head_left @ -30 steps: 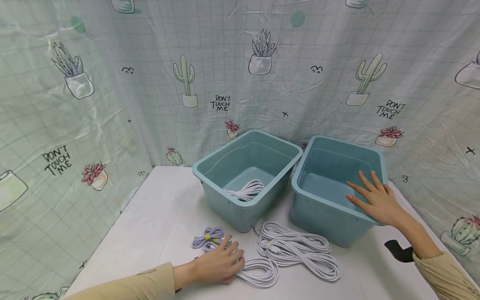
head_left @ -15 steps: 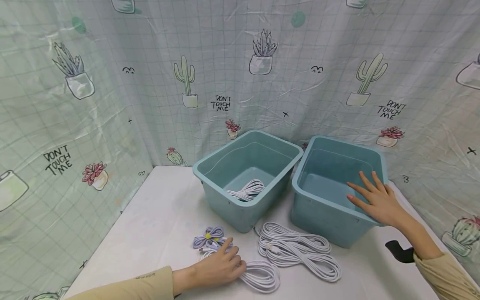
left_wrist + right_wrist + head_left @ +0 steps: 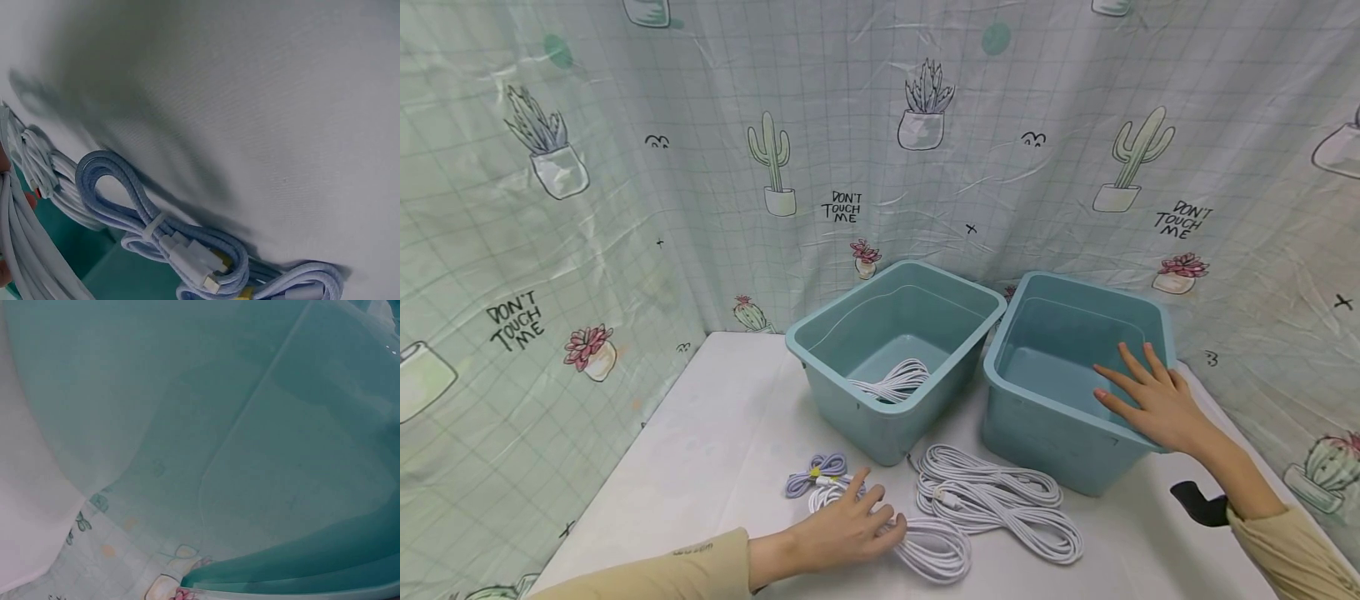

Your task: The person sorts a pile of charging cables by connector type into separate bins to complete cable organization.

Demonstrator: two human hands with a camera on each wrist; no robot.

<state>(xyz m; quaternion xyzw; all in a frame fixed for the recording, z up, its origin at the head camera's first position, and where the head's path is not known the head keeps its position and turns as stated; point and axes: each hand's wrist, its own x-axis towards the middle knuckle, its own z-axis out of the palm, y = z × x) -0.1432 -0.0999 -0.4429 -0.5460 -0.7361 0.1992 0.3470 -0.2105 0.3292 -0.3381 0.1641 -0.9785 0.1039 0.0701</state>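
My left hand [image 3: 847, 532] grips a coiled white cable [image 3: 938, 550], whose loops stick out on both sides of the hand near the table's front. In the left wrist view, fingertips at the left edge close round the white cable strands [image 3: 28, 250]. Beyond that hand lie lavender tied cables [image 3: 816, 475], seen closer as a looped lavender cable [image 3: 109, 164] with white plugs. My right hand [image 3: 1157, 408] rests with spread fingers over the near right rim of the right teal bin [image 3: 1037, 425]. That hand does not show in the right wrist view, where bin wall fills most of it.
The left teal bin [image 3: 850, 425] stands beside the right one, with a white cable coil [image 3: 898, 382] inside. More white cable bundles [image 3: 992, 500] lie on the white table [image 3: 715, 450] in front of the bins. A patterned curtain [image 3: 880, 125] hangs behind.
My left hand has shifted slightly right with the coiled white cable, uncovering more of the cable on its left side. My right hand and both bins have stayed put.
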